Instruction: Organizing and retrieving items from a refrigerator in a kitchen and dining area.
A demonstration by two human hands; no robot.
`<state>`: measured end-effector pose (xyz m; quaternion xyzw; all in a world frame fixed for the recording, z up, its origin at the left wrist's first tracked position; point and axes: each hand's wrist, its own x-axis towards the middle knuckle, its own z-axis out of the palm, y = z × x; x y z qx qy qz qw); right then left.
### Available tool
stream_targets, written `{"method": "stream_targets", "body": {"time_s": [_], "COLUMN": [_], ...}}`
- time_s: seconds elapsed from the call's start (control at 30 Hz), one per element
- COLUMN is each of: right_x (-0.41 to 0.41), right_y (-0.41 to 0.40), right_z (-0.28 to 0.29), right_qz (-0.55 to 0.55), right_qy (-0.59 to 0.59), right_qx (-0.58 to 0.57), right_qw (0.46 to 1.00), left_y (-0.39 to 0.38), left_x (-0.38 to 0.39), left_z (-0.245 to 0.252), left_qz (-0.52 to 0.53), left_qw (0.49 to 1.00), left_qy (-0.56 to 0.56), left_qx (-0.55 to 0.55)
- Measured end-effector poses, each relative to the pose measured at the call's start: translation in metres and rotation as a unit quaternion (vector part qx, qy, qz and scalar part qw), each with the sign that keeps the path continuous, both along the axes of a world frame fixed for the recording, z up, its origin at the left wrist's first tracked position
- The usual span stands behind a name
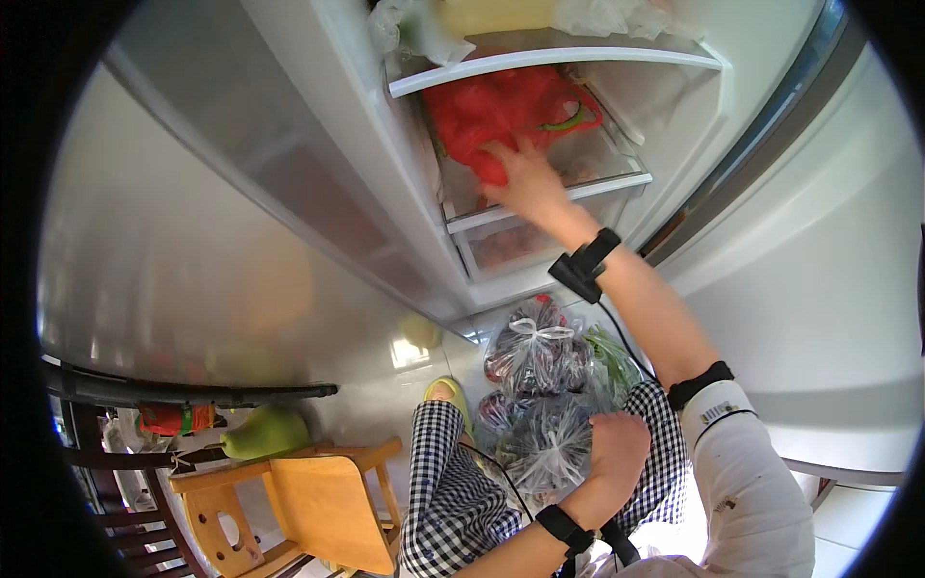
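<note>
Inside the open fridge, my right hand [524, 180] is on a red bag [477, 115], a part of it between thumb and fingers; the hand is blurred. A green, curved vegetable [564, 123] shows at the bag's opening. The bag rests over an upper clear drawer [607, 155], below a white-edged shelf [556, 56]. My left hand [621, 451] is curled near my knee, beside a knotted clear plastic bag [545, 444]; its fingertips are hidden. Another tied clear bag [535, 347] with dark red produce stands on the floor, next to leafy greens [611, 361].
The fridge's left door [217, 274] and right door [809, 303] stand open on both sides. A lower drawer [506, 249] sits under the upper one. At the lower left are a wooden chair [325, 509] and a large green gourd-like fruit [267, 432]. Thin black cables hang from my wrists.
</note>
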<state>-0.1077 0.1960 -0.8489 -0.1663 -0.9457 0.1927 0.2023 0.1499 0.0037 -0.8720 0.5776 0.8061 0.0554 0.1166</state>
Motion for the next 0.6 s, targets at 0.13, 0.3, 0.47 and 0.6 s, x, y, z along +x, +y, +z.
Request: {"method": "stream_targets", "body": {"time_s": [0.13,0.3,0.47,0.6], "right_x": [0.001,-0.012,-0.025,-0.012], "right_y": [0.072,0.080,0.082,0.038], "right_z": [-0.021,-0.021,-0.026,-0.025], "right_qz": [-0.076,-0.139,-0.208,-0.094], "right_qy": [0.079,0.071,-0.013,0.047], "right_qx": [0.056,0.077,0.167,0.191], "right_qw": [0.992,0.985,0.964,0.976], "left_y": [0.004,-0.007,-0.001,-0.008], "left_x": [-0.003,-0.013,-0.004,-0.008], "left_z": [-0.008,-0.012,-0.012,-0.011], "left_qz": [-0.007,0.004,0.024,0.008], "left_qw": [1.000,0.999,0.999,1.000], "left_qy": [0.003,-0.006,0.017,-0.006], "left_qx": [-0.009,-0.037,-0.035,-0.007]}}
